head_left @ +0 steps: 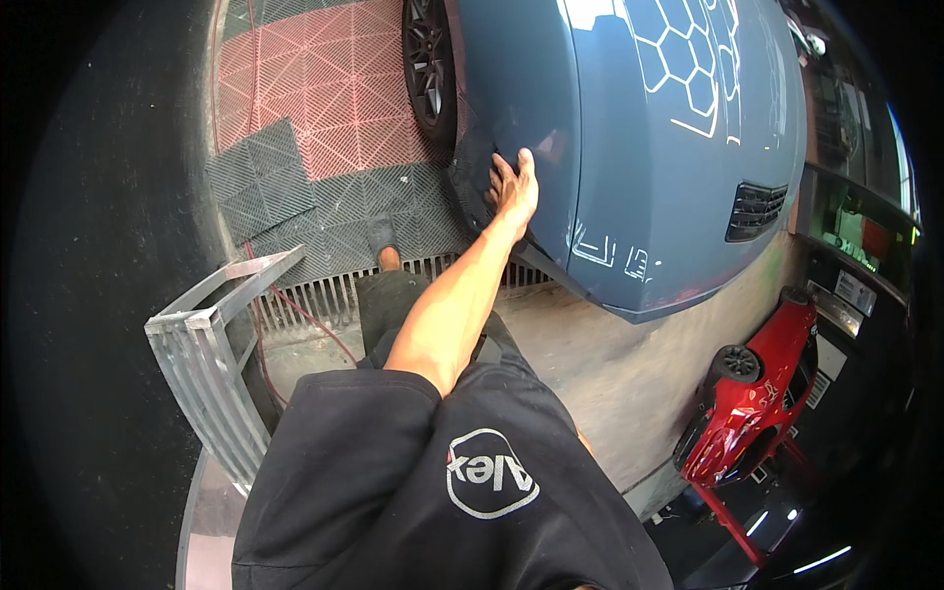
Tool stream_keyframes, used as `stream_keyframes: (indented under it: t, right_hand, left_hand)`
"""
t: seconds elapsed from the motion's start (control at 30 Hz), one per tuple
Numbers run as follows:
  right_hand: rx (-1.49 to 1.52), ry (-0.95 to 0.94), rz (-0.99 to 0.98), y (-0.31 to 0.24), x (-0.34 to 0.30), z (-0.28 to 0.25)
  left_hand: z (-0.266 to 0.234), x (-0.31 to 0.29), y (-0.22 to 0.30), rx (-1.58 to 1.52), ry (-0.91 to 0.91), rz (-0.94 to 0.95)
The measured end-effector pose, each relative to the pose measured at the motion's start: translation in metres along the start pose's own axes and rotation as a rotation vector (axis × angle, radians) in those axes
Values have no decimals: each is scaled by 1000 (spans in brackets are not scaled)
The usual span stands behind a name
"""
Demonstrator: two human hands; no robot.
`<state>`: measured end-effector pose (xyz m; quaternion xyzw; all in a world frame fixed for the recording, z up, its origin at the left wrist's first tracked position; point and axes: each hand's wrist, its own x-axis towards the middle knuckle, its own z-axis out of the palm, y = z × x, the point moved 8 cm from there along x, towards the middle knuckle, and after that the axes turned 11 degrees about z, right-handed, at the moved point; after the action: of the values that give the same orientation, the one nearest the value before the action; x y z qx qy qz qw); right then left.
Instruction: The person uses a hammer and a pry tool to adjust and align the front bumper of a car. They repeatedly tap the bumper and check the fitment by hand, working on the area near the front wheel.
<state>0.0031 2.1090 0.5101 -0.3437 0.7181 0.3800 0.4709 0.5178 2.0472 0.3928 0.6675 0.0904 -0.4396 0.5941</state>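
My left hand (514, 192) reaches up and forward from a black short sleeve. It lies against the side of a blue-grey car (629, 157), on the lower panel just behind a dark-spoked wheel (429, 69) as seen from me. Its fingers are spread apart and the hand holds nothing. Whether the whole palm presses on the panel cannot be made out. White hexagon-shaped light reflections show on the glossy paint, and a black slotted vent (756, 211) sits in the bodywork at the right. My right hand is out of sight; only a sliver of skin shows beside my shirt.
At the left stands a metal step bench (211, 393), with a thin red hose (313, 320) beside it. Red and dark grid floor tiles (334, 88) border a slotted drain (315, 307). A red car (752, 413) is farther off at the right.
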Motion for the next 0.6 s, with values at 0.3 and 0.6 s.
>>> stream_keyframes:
  t: [0.3,0.6]
  right_hand:
    - [55,-43,-37,39,37,-39]
    - [100,-23,-43,68,74,-77]
  left_hand:
    - [7,-8,8,-50,153,4]
    - [17,1,-30,-96,136,29]
